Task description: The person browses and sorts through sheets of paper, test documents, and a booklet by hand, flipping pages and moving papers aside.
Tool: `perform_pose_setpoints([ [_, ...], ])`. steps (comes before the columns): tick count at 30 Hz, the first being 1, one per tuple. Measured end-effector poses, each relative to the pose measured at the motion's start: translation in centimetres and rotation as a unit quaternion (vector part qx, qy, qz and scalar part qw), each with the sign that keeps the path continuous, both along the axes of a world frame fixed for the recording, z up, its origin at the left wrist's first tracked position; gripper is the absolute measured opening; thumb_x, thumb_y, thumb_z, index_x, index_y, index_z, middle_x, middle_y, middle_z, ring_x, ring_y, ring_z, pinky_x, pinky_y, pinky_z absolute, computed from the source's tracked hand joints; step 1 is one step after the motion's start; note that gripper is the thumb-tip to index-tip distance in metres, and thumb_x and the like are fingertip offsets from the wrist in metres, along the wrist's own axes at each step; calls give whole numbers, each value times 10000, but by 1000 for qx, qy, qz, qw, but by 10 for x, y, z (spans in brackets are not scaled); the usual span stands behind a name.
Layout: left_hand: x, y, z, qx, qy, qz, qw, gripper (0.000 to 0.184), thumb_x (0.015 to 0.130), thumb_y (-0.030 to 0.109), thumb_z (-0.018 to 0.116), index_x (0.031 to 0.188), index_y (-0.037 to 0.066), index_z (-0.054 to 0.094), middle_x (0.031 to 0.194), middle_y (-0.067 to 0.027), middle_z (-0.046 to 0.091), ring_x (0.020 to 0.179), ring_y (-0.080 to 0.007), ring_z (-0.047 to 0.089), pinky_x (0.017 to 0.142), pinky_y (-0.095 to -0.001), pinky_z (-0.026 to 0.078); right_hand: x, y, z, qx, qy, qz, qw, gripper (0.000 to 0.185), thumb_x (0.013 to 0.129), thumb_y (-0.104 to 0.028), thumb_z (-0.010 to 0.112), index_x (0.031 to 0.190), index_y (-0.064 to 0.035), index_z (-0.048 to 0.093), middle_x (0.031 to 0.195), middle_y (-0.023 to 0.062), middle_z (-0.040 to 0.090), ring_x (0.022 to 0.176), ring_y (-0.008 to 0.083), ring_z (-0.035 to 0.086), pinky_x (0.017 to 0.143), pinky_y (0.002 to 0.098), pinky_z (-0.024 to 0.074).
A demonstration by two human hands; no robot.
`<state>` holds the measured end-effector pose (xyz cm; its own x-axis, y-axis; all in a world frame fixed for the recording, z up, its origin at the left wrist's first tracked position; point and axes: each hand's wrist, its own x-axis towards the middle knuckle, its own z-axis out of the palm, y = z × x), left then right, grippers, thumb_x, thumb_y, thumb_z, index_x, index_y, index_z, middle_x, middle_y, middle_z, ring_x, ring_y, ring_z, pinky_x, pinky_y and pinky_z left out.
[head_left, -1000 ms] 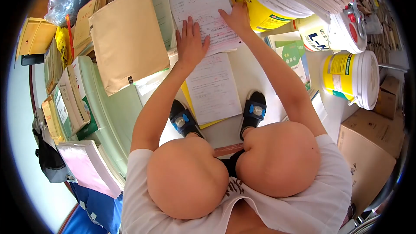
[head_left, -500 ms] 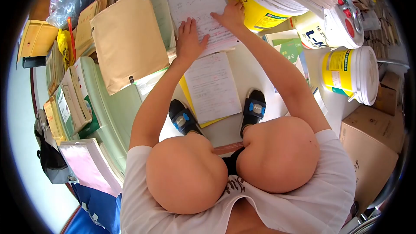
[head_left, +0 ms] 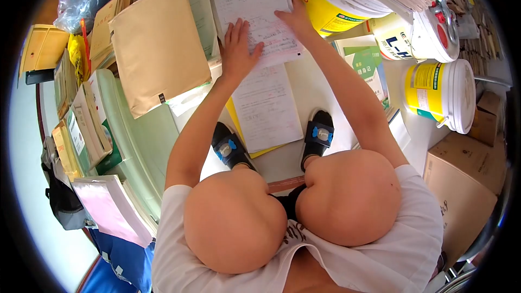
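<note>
A stack of printed sheets [head_left: 249,0] with handwriting lies in front of me, above a second written sheet pile [head_left: 267,111] on the floor. My left hand [head_left: 239,49] rests on the stack's left part, fingers stretched out and thumb apart. At its right edge is my right hand [head_left: 296,21], thumb over the paper and fingers spread along the side, partly hidden. A yellow folder [head_left: 236,122] shows beneath the lower pile. Left of the stack lies a large brown envelope [head_left: 160,49].
A yellow bucket [head_left: 331,11] stands close to my right hand, topped with papers. Another bucket [head_left: 439,95] lies farther right, above a cardboard box [head_left: 461,179]. Green booklets [head_left: 366,68] lie near my right forearm. A pale green bin [head_left: 138,119] is at left. My slippers [head_left: 230,144] flank the lower pile.
My right hand has shifted slightly right along the stack's edge. White sheets now cover more of the orange edge at the stack's upper right. My left hand stays nearly in place.
</note>
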<state>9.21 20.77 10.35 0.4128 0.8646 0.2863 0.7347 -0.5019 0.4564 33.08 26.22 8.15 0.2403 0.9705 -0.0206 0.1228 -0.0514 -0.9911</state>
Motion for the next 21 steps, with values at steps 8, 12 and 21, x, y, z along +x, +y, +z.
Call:
perform_pose_setpoints([
  [8, -10, -64, 26, -50, -141, 75, 986, 766, 866, 233, 789, 1472, -63, 428, 1607, -313, 277, 1495, -404, 301, 1201, -540, 306, 7, -141, 65, -48, 105, -29, 993, 634, 849, -92, 774, 1398, -2, 468, 1254, 176, 652, 1127, 224, 649, 926, 352, 550],
  [12, -30, -93, 33, -385, -369, 78, 842, 751, 864, 223, 820, 1444, -73, 445, 1464, -238, 515, 1336, -320, 530, 1103, -456, 448, 7, -210, 76, -66, 220, 11, 973, 615, 889, -93, 769, 1393, -27, 422, 1264, 147, 642, 1113, 206, 652, 914, 363, 562],
  [21, -51, -140, 20, -449, -382, 87, 803, 584, 857, 141, 826, 1320, -36, 516, 1234, -169, 679, 1099, -261, 682, 955, -369, 553, -15, -246, 45, -135, 150, 37, 979, 581, 904, -79, 755, 1386, -22, 434, 1216, 145, 662, 1079, 199, 661, 935, 354, 541],
])
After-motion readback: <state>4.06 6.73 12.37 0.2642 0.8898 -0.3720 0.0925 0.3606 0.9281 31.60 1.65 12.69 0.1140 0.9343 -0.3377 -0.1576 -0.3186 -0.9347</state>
